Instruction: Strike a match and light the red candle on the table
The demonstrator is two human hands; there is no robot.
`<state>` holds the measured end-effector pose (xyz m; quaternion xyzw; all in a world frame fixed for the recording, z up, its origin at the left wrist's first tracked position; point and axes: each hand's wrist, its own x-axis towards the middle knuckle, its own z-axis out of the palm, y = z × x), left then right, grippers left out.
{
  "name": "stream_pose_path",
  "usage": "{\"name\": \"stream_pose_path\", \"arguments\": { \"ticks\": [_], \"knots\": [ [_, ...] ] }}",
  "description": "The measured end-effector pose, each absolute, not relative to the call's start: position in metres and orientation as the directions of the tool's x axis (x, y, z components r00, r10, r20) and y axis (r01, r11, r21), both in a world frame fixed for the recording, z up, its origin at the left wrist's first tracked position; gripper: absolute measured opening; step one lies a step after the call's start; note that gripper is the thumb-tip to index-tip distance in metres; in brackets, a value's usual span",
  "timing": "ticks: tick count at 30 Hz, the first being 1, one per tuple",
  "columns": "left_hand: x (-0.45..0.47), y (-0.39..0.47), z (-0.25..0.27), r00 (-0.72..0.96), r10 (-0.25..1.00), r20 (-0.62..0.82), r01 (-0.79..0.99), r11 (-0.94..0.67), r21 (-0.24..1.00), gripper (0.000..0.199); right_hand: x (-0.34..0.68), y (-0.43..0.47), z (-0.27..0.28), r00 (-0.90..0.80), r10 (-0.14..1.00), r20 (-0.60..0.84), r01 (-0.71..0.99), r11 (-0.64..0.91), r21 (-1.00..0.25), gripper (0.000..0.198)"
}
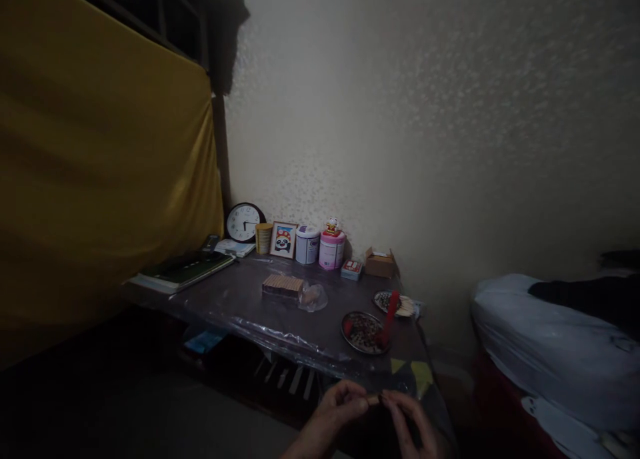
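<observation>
Near the table's front edge, my left hand (336,415) is closed, its thumb and fingers pinching one end of a small tan piece (373,399). The fingers of my right hand (411,422) are closed at its other, darker end. The room is too dim to tell what kind of thing the piece is. Just beyond the hands stands a round metal plate (361,349) of small dark and pale bits, with a red strip-like tool (391,315) leaning out of it. Behind that is a smaller plate (376,303) of similar bits, beside a bunch of pale sticks (406,306).
Mid-table, a row of small brown blocks (283,287) sits beside a clear plastic bag (313,297). A clock (244,222), framed panda picture (283,239), two tins (307,245) and an open carton (380,263) line the wall. Books (187,272) lie left; yellow pieces (421,373) lie front right.
</observation>
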<state>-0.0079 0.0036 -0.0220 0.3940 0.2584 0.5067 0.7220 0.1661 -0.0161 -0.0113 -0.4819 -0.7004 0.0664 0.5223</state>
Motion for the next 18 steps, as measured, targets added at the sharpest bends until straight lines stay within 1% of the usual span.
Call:
{"name": "stream_pose_path", "arguments": {
  "ticks": [2, 4, 8, 10, 12, 13, 16, 18],
  "knots": [
    [-0.008, 0.003, -0.021, 0.364, 0.931, 0.016, -0.528, 0.192, 0.827, 0.031, 0.169, -0.016, -0.010, -0.082, 0.693, 0.716, 0.654, 0.580, -0.486, 0.019],
    [-0.008, 0.002, -0.021, 0.377, 0.926, 0.017, -0.537, 0.203, 0.819, 0.029, 0.172, -0.015, -0.009, -0.137, 0.649, 0.748, 0.689, 0.605, -0.399, 0.018],
    [-0.009, 0.001, -0.021, 0.387, 0.922, 0.015, -0.551, 0.219, 0.805, 0.027, 0.178, -0.011, -0.011, -0.294, 0.565, 0.771, 0.709, 0.670, -0.220, 0.024],
    [-0.009, 0.001, -0.020, 0.388, 0.921, 0.024, -0.557, 0.214, 0.803, 0.026, 0.179, -0.011, -0.011, -0.342, 0.520, 0.783, 0.720, 0.680, -0.138, 0.026],
    [-0.009, 0.001, -0.019, 0.388, 0.921, 0.032, -0.560, 0.208, 0.802, 0.026, 0.177, -0.011, -0.011, -0.340, 0.510, 0.790, 0.723, 0.679, -0.127, 0.025],
    [-0.009, 0.001, -0.018, 0.386, 0.922, 0.025, -0.558, 0.212, 0.803, 0.026, 0.176, -0.012, -0.010, -0.324, 0.510, 0.797, 0.720, 0.680, -0.142, 0.024],
    [-0.009, 0.000, -0.015, 0.382, 0.924, -0.004, -0.544, 0.229, 0.807, 0.027, 0.169, -0.015, -0.009, -0.227, 0.549, 0.804, 0.711, 0.658, -0.249, 0.018],
    [-0.009, 0.000, -0.014, 0.390, 0.921, 0.002, -0.549, 0.231, 0.803, 0.028, 0.166, -0.016, -0.009, -0.179, 0.562, 0.808, 0.706, 0.645, -0.293, 0.016]
  ]
}}
